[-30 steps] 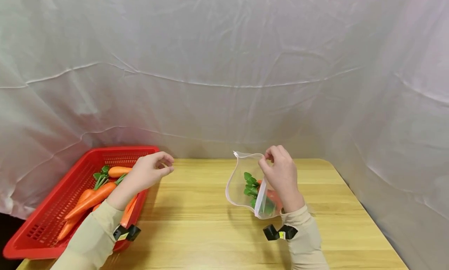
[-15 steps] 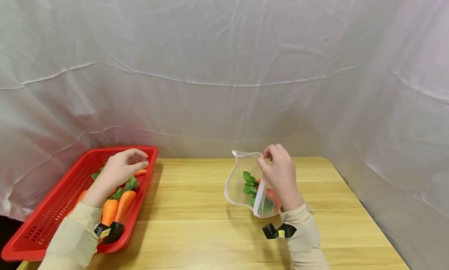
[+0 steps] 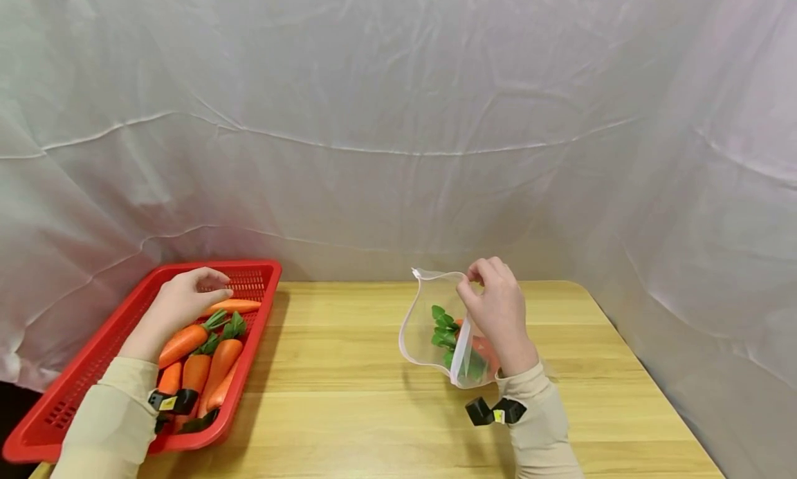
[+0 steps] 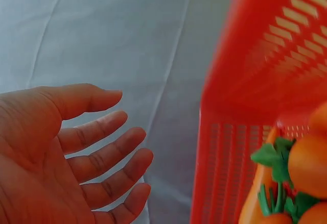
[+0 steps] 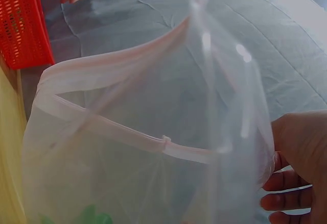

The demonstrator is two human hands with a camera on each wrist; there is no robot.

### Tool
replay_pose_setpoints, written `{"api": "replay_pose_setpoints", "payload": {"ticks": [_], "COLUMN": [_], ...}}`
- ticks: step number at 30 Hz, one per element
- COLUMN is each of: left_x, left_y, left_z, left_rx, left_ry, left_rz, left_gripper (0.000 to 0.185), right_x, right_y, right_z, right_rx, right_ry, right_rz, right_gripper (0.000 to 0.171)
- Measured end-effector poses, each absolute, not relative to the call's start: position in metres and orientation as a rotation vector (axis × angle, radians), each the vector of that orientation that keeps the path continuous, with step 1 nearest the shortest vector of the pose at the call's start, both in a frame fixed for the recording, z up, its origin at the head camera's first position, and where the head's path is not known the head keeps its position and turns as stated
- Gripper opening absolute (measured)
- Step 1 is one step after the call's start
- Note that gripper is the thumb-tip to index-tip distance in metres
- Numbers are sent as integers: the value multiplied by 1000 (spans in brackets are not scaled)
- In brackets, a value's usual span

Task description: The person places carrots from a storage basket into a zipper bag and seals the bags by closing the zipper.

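My left hand [image 3: 177,302] hovers over the red basket [image 3: 93,368], its fingers loosely spread and empty above several orange carrots [image 3: 205,358] with green tops. In the left wrist view the palm [image 4: 66,152] is open beside the basket wall [image 4: 255,106]. My right hand [image 3: 495,313] pinches the top edge of a clear zip bag [image 3: 438,330], holding it upright with its mouth open. Green leaves and an orange carrot show inside the bag. The right wrist view looks into the bag's open mouth [image 5: 148,142].
The wooden table [image 3: 373,423] runs from the basket at the left to its right edge near the white cloth backdrop [image 3: 398,119]. The cloth drapes down both sides.
My left hand has moved left from the basket's near corner to over the carrots in it. The right hand and the bag have stayed put.
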State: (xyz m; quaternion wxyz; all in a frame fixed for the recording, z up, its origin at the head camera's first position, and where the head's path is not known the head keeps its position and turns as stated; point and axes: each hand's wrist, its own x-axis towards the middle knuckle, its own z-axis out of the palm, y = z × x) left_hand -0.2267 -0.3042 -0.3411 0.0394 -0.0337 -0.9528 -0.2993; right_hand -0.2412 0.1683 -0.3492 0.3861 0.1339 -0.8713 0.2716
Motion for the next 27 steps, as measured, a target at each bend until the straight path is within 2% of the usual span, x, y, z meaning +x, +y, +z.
{"api": "replay_pose_setpoints", "payload": {"ticks": [23, 26, 27], "left_x": [-240, -244, -244], "left_y": [-373, -377, -376], "left_z": [-380, -388, -390], "left_rx": [105, 98, 114], "left_ry": [-3118, -3130, -3130], "left_rz": [-968, -970, -1013], "left_gripper": [63, 62, 57], "right_x": [-240, -240, -240], "right_y": [171, 171, 171], "right_z": [-348, -348, -348], "right_rx": [357, 357, 359], "right_ry": [-2206, -2202, -2199], "right_rz": [708, 710, 710], "right_gripper": [5, 5, 6]}}
